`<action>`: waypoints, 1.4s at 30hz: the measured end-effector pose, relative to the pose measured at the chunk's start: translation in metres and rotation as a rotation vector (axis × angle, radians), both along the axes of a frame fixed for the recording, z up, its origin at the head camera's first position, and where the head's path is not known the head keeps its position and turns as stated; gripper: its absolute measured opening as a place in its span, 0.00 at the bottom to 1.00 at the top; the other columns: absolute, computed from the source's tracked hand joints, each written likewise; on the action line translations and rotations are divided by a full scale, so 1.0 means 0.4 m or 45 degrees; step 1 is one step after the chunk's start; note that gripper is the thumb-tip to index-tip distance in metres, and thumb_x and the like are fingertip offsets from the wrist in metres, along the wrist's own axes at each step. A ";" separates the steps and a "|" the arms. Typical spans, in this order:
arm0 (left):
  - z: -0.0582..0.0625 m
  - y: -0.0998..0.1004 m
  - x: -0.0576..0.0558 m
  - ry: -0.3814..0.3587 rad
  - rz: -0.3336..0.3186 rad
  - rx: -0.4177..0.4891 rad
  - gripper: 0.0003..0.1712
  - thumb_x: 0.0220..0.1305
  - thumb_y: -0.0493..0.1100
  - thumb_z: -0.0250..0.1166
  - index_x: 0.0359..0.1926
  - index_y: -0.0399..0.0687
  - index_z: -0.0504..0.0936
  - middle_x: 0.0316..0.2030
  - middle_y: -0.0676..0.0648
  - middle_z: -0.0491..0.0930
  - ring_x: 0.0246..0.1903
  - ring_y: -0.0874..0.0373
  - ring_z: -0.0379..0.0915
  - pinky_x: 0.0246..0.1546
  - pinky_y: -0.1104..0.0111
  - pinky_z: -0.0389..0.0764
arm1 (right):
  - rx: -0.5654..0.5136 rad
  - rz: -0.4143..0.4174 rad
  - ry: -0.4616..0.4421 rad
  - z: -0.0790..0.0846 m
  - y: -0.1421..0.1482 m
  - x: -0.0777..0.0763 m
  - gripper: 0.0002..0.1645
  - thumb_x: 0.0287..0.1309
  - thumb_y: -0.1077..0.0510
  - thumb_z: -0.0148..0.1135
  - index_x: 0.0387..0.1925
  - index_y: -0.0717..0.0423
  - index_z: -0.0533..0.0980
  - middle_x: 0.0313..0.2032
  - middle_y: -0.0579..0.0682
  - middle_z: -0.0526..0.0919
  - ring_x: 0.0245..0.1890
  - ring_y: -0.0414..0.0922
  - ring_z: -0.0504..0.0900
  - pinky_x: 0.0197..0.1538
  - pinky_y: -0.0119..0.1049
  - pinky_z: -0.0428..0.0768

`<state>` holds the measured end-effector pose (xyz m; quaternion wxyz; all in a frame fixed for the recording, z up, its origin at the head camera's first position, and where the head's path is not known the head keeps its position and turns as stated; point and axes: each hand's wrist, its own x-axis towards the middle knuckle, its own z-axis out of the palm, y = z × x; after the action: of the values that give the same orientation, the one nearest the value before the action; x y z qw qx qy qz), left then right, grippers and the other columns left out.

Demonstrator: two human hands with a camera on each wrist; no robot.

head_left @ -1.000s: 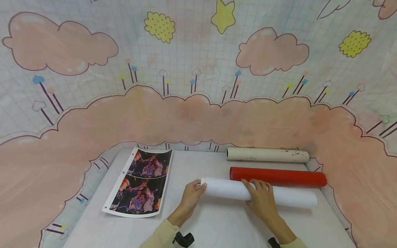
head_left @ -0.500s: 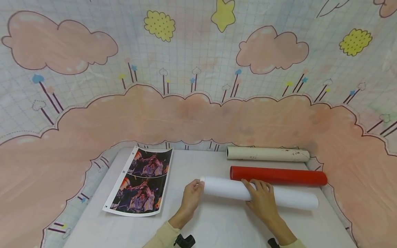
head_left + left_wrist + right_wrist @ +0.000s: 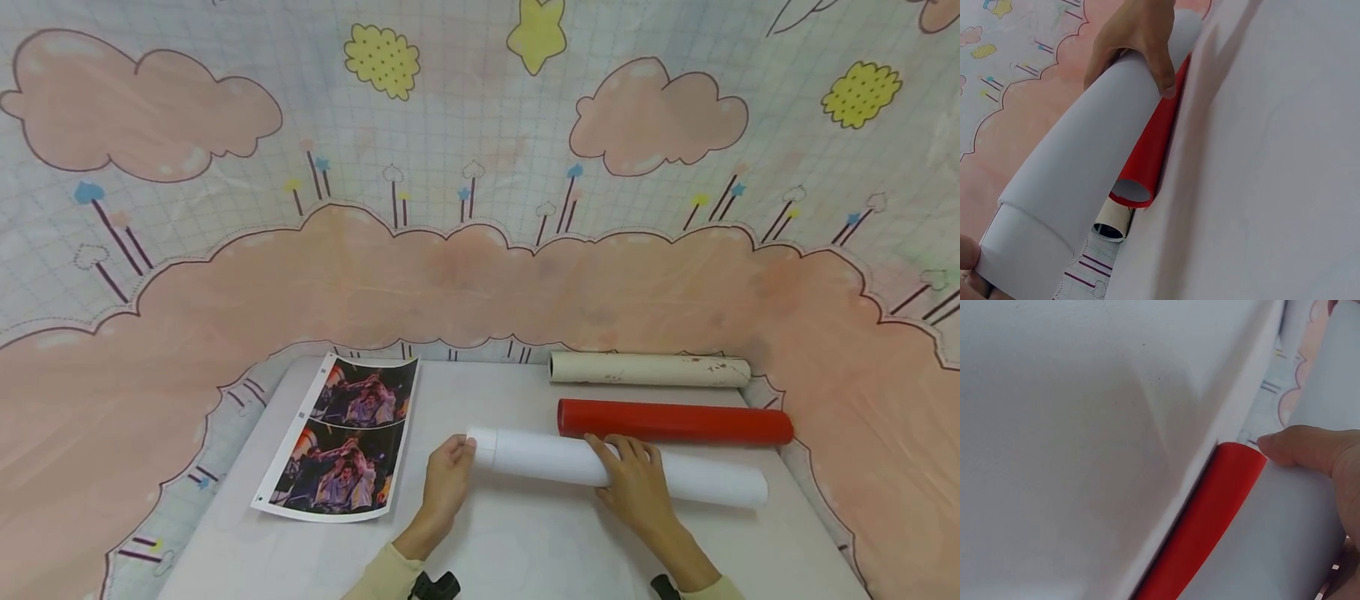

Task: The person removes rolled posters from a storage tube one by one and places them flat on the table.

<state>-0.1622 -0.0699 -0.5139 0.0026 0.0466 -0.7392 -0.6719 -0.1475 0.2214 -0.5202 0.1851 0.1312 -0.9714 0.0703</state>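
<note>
A long white tube [image 3: 555, 457] is held in front of the body, slanting slightly down to the right in the head view. My right hand [image 3: 637, 485] grips it round the middle, thumb on the near side. At its left end a narrower white inner section [image 3: 1025, 253] sticks out past a visible edge. My left hand [image 3: 447, 477] pinches the end of that section between thumb and fingers. Just behind the white tube lies a red tube [image 3: 675, 421], partly covered by it and the right hand. In the left wrist view, the red tube's end appears hollow.
A cream tube [image 3: 648, 370] with dark marks lies at the table's back right. On the left is a white-bordered print [image 3: 348, 442] with two similar pictures. Behind the white table [image 3: 555, 558] rises a cloud-patterned cloth [image 3: 480, 292].
My left hand has moved left, pulling the inner section further out of the white tube. My right hand keeps its hold in nearly the same place.
</note>
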 end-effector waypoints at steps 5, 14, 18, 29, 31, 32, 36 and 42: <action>0.005 -0.022 0.003 0.004 0.021 -0.030 0.16 0.74 0.44 0.53 0.46 0.35 0.80 0.33 0.44 0.82 0.25 0.62 0.63 0.21 0.74 0.62 | -0.008 0.005 -0.003 0.001 0.004 0.003 0.54 0.25 0.53 0.87 0.63 0.41 0.74 0.50 0.55 0.81 0.53 0.58 0.78 0.59 0.63 0.69; 0.008 -0.078 0.011 -0.026 0.089 -0.074 0.16 0.73 0.44 0.55 0.46 0.34 0.80 0.19 0.53 0.62 0.17 0.65 0.52 0.17 0.74 0.55 | -0.005 -0.005 -0.022 -0.002 0.016 0.009 0.55 0.25 0.53 0.87 0.63 0.41 0.73 0.49 0.54 0.81 0.53 0.57 0.78 0.60 0.63 0.68; 0.017 -0.099 0.015 -0.002 0.117 -0.101 0.16 0.74 0.44 0.55 0.47 0.35 0.80 0.27 0.45 0.80 0.24 0.65 0.64 0.23 0.74 0.64 | 0.000 -0.011 -0.035 0.001 0.014 0.013 0.55 0.26 0.53 0.87 0.64 0.41 0.73 0.50 0.54 0.81 0.53 0.57 0.77 0.60 0.63 0.68; 0.024 -0.146 0.021 0.010 0.179 -0.078 0.18 0.74 0.44 0.54 0.52 0.32 0.78 0.50 0.35 0.83 0.42 0.61 0.75 0.42 0.71 0.75 | -0.014 0.013 0.001 0.010 0.018 0.015 0.56 0.26 0.55 0.86 0.65 0.41 0.72 0.50 0.53 0.80 0.53 0.57 0.78 0.60 0.62 0.68; 0.023 -0.152 0.020 0.004 0.194 -0.070 0.18 0.74 0.44 0.54 0.51 0.33 0.78 0.49 0.36 0.84 0.39 0.63 0.75 0.39 0.72 0.75 | -0.015 0.020 0.009 0.009 0.019 0.016 0.57 0.26 0.55 0.86 0.65 0.41 0.71 0.50 0.53 0.80 0.53 0.57 0.77 0.61 0.62 0.68; 0.024 -0.156 0.020 -0.001 0.200 -0.059 0.18 0.74 0.44 0.54 0.51 0.33 0.78 0.48 0.36 0.84 0.37 0.64 0.74 0.37 0.73 0.74 | -0.013 0.022 0.012 0.009 0.020 0.016 0.57 0.26 0.55 0.86 0.65 0.41 0.71 0.50 0.53 0.80 0.54 0.57 0.77 0.61 0.62 0.68; 0.027 -0.171 0.019 -0.013 0.222 -0.032 0.17 0.74 0.45 0.55 0.50 0.33 0.78 0.41 0.40 0.84 0.31 0.65 0.69 0.30 0.73 0.70 | -0.010 0.024 0.019 0.008 0.023 0.015 0.56 0.27 0.56 0.86 0.65 0.41 0.71 0.51 0.54 0.80 0.54 0.57 0.76 0.61 0.63 0.67; 0.032 -0.204 0.017 0.006 0.254 -0.048 0.17 0.74 0.44 0.54 0.50 0.34 0.78 0.42 0.43 0.84 0.34 0.67 0.71 0.34 0.76 0.71 | -0.004 0.015 0.026 0.005 0.036 0.012 0.57 0.27 0.56 0.86 0.65 0.41 0.71 0.52 0.55 0.79 0.54 0.57 0.76 0.62 0.63 0.66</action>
<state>-0.1553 -0.1515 -0.5012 0.0721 0.1184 -0.7432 -0.6545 -0.1426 0.2358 -0.5181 0.1948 0.1375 -0.9685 0.0715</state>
